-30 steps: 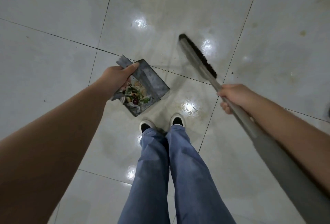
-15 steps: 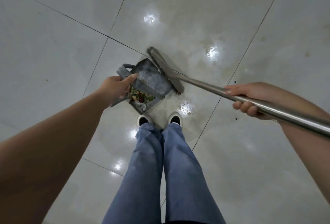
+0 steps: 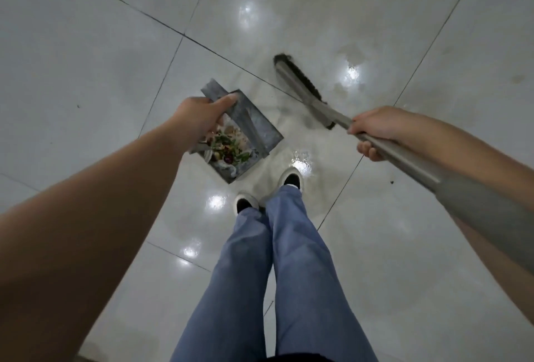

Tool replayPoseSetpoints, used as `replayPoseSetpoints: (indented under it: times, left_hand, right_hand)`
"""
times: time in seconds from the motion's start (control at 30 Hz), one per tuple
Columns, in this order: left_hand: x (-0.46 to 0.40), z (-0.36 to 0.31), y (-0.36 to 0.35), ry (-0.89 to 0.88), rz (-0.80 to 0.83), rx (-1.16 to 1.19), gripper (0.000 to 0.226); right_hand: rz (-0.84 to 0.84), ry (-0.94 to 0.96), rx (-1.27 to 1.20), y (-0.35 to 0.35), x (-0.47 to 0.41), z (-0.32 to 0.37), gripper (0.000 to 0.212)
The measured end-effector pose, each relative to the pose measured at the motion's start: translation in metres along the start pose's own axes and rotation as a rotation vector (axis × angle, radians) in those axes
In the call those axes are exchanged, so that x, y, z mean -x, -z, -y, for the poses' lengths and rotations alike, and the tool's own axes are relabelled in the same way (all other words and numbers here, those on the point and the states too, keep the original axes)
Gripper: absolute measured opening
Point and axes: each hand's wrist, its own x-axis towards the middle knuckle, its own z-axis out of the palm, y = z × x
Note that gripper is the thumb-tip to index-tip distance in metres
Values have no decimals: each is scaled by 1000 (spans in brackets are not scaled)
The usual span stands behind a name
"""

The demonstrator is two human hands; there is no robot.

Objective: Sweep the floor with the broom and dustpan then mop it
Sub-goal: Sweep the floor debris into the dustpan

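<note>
Glossy tiled floor (image 3: 86, 52): broom (image 3: 303, 90), gripped by right hand (image 3: 375, 130), has swung off the dustpan (image 3: 254, 130) held by left hand (image 3: 199, 119); sweeping continues.

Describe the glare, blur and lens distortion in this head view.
Head view: bright glare spots dot the glossy floor tiles, one beside the broom head; wide-angle distortion bends the grout lines and swells the forearms at the edges; the dustpan and both hands look slightly soft, without strong motion blur.
</note>
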Motion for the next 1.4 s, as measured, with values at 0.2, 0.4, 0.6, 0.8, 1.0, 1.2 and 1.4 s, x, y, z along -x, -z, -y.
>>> replayPoseSetpoints:
  times: [0.2, 0.4, 0.6, 0.8, 1.0, 1.2, 1.4]
  left_hand:
    - [11, 30, -10, -7, 37, 64, 49]
    - [20, 48, 3, 0, 28, 34, 49]
    - [33, 60, 5, 18, 29, 11, 47]
    - [68, 58, 14, -8, 43, 108, 43]
    - [127, 30, 17, -132, 55, 74, 45]
    - [193, 9, 13, -259, 109, 60, 43]
    - [244, -16, -12, -366, 157, -7, 46]
  right_hand:
    - [192, -13, 157, -37, 39, -24, 35]
    - [107, -12, 131, 11, 86, -27, 30]
    - [8, 35, 153, 4, 101, -32, 31]
    - [-89, 8, 6, 23, 131, -41, 36]
    - [-63, -4, -170, 35, 199, -85, 10]
    - [-46, 19, -431, 42, 259, -166, 15]
    - [-64, 35, -596, 71, 285, -247, 8]
